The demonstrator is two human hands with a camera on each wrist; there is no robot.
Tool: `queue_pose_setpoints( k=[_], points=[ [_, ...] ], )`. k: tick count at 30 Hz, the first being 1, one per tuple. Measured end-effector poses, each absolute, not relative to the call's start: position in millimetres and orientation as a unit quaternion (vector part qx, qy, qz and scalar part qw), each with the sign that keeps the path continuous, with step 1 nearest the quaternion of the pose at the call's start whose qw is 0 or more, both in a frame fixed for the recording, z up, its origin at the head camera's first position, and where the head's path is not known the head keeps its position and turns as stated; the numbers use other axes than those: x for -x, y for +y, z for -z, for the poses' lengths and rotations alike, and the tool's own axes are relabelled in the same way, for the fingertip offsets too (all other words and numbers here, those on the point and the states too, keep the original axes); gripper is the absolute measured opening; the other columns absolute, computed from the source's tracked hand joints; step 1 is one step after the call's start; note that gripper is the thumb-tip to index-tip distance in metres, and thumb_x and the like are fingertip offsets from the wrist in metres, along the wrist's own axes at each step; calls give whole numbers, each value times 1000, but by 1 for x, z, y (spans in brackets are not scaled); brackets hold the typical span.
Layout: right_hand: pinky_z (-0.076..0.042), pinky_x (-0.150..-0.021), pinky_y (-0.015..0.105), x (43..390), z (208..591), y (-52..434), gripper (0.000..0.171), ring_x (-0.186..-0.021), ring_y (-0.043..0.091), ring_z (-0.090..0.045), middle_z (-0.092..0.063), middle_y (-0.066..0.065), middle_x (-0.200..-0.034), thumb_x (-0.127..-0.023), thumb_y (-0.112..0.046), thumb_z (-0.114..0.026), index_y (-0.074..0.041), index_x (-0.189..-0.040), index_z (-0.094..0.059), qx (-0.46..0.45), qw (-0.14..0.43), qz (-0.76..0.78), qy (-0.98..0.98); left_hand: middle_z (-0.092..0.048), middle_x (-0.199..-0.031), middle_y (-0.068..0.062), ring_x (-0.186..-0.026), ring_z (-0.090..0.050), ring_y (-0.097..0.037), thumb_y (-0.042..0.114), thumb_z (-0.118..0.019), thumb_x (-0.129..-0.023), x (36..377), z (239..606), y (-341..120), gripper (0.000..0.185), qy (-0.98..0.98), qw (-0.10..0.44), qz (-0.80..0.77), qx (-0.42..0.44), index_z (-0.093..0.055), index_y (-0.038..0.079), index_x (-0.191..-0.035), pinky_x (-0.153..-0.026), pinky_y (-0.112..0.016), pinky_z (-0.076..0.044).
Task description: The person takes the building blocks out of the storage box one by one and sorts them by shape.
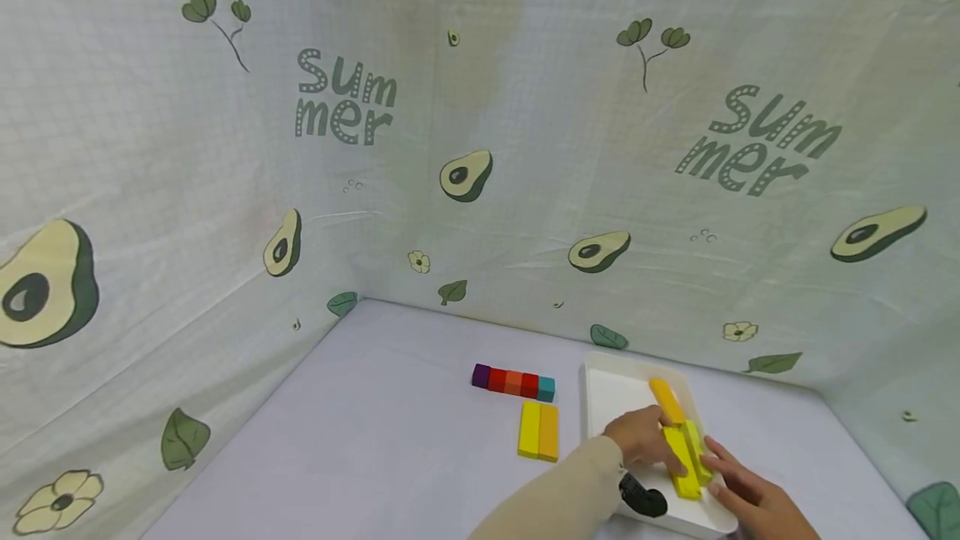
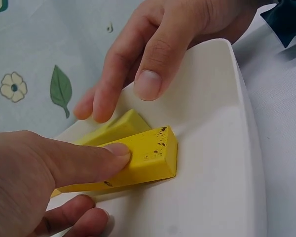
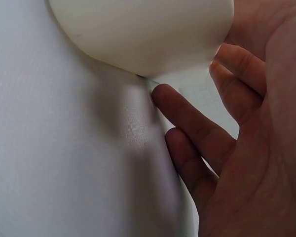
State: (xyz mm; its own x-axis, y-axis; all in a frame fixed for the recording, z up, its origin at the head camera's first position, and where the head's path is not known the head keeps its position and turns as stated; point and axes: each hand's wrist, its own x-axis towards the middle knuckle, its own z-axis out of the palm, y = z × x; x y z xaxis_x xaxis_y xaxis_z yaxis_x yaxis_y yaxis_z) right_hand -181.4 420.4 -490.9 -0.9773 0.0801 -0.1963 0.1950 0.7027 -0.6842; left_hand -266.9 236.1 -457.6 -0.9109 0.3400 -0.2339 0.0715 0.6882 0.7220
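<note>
A white cloth (image 1: 480, 107) printed with avocados and the word "summer" is hanging behind and beside a pale table (image 1: 360, 440), apparently screening the workspace. On the table's right side, a shallow white tray (image 1: 618, 394) is lying within reach of both hands, its raised walls likely serving to corral the blocks inside. A person's left sleeve (image 1: 555, 494) is extending over the tray's left wall, a black band (image 1: 643, 497) showing at the wrist. The left hand (image 1: 637, 436) is gripping a speckled yellow block (image 2: 153, 160) in the tray, thumb pressing along its top, presumably for control. The right hand (image 1: 753, 494) is resting at the right rim with fingers loosely spread, thumb over the inner side, holding no block and probably steadying the wall. The speckled yellow block is lying beside a yellow-green block (image 2: 128, 124) near that wall, while an amber block (image 1: 667, 401) is sitting toward the tray's far end. Left of the tray, a plain yellow block (image 1: 529, 430) and an orange block (image 1: 549, 433) are lying side by side. Beyond them, five small cubes (image 1: 513, 382) are forming a straight row, evidently lined up on purpose.
</note>
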Motion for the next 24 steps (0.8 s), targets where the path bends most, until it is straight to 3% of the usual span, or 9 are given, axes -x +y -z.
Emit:
queue_pose_setpoints(
  k=[10, 16, 20, 24],
  points=[
    [-47, -97, 59, 183, 492, 422, 73, -140, 51, -30, -20, 16, -161, -95, -58, -59, -5, -144, -53, -78, 81, 384, 917, -61, -92, 8, -79, -54, -13, 13, -92, -68, 265, 456, 235, 47, 883, 180, -423, -92, -63, 24, -103, -82, -31, -50],
    [-49, -95, 58, 185, 497, 421, 74, -140, 51, -29, -19, 16, -162, -93, -59, -60, -8, -146, -52, -86, 90, 401, 907, -57, -84, 4, -74, -52, -14, 18, -93, -68, 272, 463, 229, 46, 893, 176, -404, -95, -58, 22, -98, -75, -29, -47],
    [-49, -96, 55, 186, 498, 422, 73, -139, 51, -31, -20, 16, -161, -92, -60, -62, -8, -144, -54, -85, 88, 391, 912, -58, -87, 4, -76, -52, -13, 19, -92, -71, 277, 466, 227, 48, 890, 184, -406, -101, -59, 24, -105, -80, -29, -48],
    [-49, -96, 56, 186, 496, 424, 74, -139, 51, -33, -21, 16, -160, -91, -61, -61, -9, -143, -56, -88, 82, 382, 916, -59, -87, 2, -68, -57, -12, 10, -88, -75, 280, 466, 228, 51, 867, 190, -449, -105, -59, 25, -114, -71, -29, -53]
  ],
)
